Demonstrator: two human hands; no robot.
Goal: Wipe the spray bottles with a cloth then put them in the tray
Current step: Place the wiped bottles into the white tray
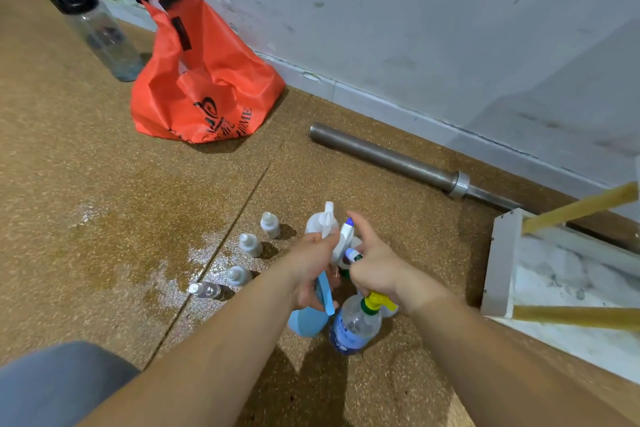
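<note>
my left grip (pixel 311 270) round the pale blue spray bottle (pixel 306 322), right grip (pixel 377 270) round the purple-tipped sprayer (pixel 344 236), both low over the floor (pixel 104 218)

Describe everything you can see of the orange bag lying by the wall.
The orange bag is a soft carrier of thin, creased material, perhaps non-woven fabric. Black handles sit at its top, and black lettering ending in "HOME" runs across its lower front. It slumps on the brown speckled floor, leaning against the foot of the grey wall. A clear water bottle with a black lid stands just left of it; whether they touch is unclear.
</note>
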